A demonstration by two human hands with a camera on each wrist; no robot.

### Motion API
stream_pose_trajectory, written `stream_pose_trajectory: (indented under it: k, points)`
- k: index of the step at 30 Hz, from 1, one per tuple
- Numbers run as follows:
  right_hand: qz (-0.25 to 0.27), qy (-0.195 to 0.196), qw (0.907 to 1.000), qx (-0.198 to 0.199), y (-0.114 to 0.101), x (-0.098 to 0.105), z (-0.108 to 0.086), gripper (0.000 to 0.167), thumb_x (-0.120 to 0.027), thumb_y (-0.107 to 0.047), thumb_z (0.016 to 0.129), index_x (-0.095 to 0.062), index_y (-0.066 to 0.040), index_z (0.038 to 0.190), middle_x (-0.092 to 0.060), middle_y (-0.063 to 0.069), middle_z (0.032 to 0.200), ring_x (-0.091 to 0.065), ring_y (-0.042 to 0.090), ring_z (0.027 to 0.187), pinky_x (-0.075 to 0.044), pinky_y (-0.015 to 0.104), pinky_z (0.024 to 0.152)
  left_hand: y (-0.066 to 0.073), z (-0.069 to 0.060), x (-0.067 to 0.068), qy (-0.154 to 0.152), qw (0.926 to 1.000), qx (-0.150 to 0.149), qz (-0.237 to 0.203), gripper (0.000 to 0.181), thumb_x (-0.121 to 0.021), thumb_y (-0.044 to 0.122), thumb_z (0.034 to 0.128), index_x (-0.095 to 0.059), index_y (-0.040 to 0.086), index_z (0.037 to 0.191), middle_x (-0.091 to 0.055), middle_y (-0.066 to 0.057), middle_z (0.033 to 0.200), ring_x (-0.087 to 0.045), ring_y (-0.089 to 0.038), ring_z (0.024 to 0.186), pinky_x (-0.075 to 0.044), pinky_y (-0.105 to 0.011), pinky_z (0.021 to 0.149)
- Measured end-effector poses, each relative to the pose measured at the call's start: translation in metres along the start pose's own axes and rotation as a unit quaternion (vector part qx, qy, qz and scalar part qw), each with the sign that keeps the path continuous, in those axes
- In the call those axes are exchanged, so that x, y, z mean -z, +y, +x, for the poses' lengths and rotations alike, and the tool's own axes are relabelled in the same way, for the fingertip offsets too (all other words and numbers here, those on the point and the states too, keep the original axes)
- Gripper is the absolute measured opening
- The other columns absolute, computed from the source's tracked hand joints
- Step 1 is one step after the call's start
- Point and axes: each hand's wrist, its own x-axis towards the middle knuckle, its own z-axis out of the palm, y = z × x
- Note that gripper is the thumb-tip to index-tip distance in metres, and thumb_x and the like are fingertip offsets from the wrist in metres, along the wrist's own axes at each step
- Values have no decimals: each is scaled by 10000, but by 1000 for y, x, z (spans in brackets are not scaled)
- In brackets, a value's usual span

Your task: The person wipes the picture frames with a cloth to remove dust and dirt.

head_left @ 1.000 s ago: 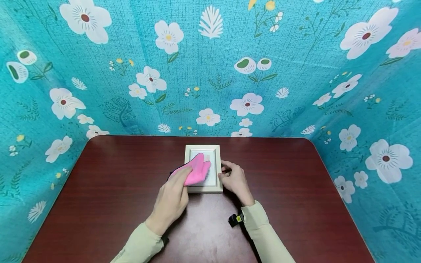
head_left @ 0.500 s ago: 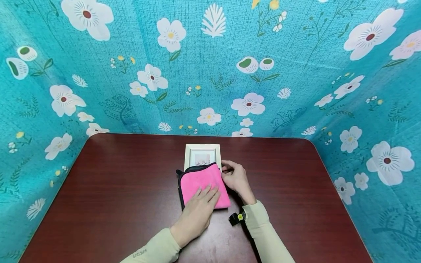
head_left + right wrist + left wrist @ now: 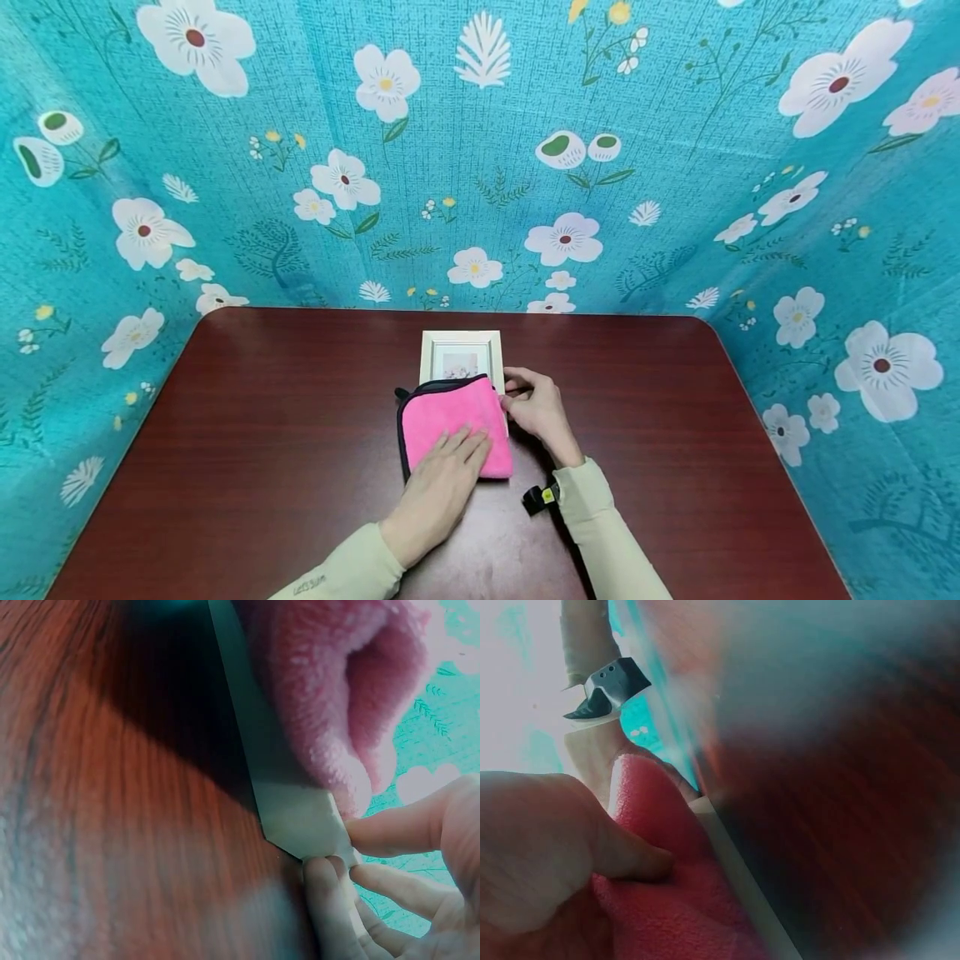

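Head view: fingers (image 3: 459, 439) of the left hand (image 3: 438, 493) lie straight, slightly apart, on the folded pink cloth (image 3: 435, 417). Left wrist view puts the thumb (image 3: 641, 859) against the cloth too; finger undersides hidden, can't tell if anything is pinched below. Right hand (image 3: 534, 408) pinches the right edge of the picture frame (image 3: 461, 337) between thumb and fingertips; right wrist view puts that grip near a corner. Frame sits on the worktop (image 3: 300, 417), mid-width, toward the far edge; can't tell if it's fully flat or slightly tipped. Cloth covers its lower part, overhanging left and near sides. Progress, my read: cloth work on the frame face is mid-pass. Frame is held, cloth is over the face. Left to do, I'd judge: finish the covered area, lift the cloth, let go. Can't sign off on what's under the cloth. Looks: frame is pale cream with a stepped inner lip, white mat (image 3: 459, 348), small pinkish print (image 3: 460, 365); no marks I can make out on the exposed band. Cloth is plush, black-trimmed, small dark tab at its left corner. Further out: dark red-brown wood grain, black device (image 3: 537, 500) by the right cuff, turquoise floral curtain (image 3: 465, 183) behind.
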Motion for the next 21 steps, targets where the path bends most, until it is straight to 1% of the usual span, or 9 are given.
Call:
stream_pose_trajectory:
  k: [5,10,16,21]
  points:
    - [26,-12,10000,0,0,0,0,478,-794,27,831,-762,-66,1299,-764,136,1002,-692,104,687,-584,269,597,-1,-2,0,79,9999,-12,141,416,-555,74,1044,-658,90,1446,-668,-64,1476,-615,-262,1401,-500,-442,1151]
    - [73,-40,10000,37,1,-1,0,478,-799,26,826,-761,-59,1295,-764,141,990,-695,109,698,-595,274,604,-3,-5,1,61,9997,-42,230,425,-563,66,1038,-655,94,1452,-662,-61,1486,-611,-257,1406,-491,-433,1161]
    - [132,-50,9999,12,3,-1,1,474,-810,20,833,-760,-65,1296,-753,138,982,-691,123,719,-605,288,603,-11,-11,1,80,9999,61,69,436,-598,32,1012,-662,82,1440,-670,-73,1471,-613,-271,1403,-496,-450,1155]
    - [187,-75,9998,-62,2,0,1,475,-812,8,836,-756,-61,1303,-747,132,982,-682,124,725,-611,297,613,-18,-17,2,94,9998,148,-74,479,-643,-9,975,-651,69,1447,-662,-90,1480,-606,-288,1409,-496,-473,1152]
